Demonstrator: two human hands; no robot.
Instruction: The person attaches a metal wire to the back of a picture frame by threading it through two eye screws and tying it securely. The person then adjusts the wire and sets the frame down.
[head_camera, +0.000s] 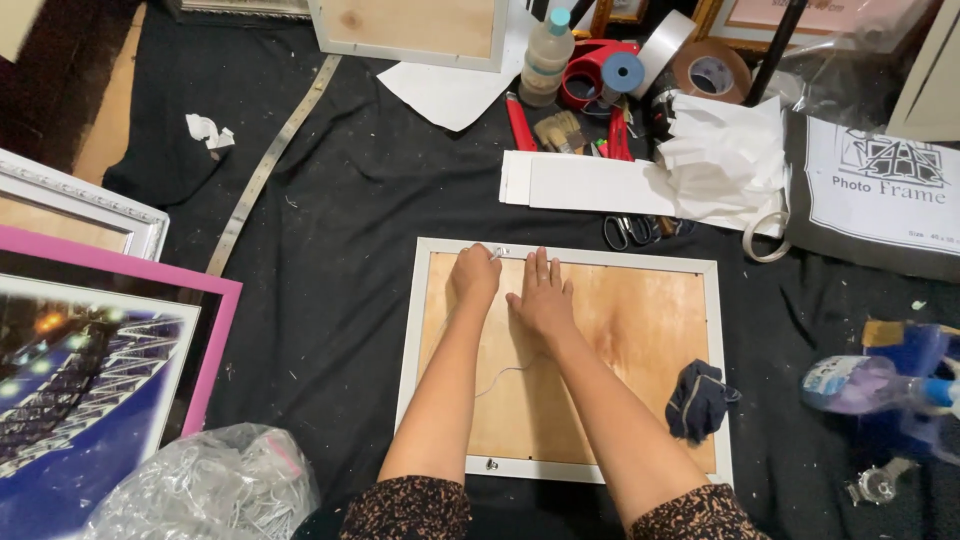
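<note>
Grip, left hand (474, 275): fingers curled tight around a small silver metal clip (497, 253) at the top edge of the white-framed picture frame with plywood backing (640, 310), lying face down on the black cloth (330, 230). Right hand (541, 295): grip wide, fingers spread, palm flat on the backing just beside the left. Thin wire (510, 377) lies across the plywood between the forearms. Dark blue rag (698, 398) sits on the frame's right side. Black-handled scissors (628, 232) lie near, above the frame

White frame (412, 330) with tan plywood back (620, 340) on black cloth (330, 220); navy rag (697, 400) upon it; pink frame (215, 345) left.
</note>
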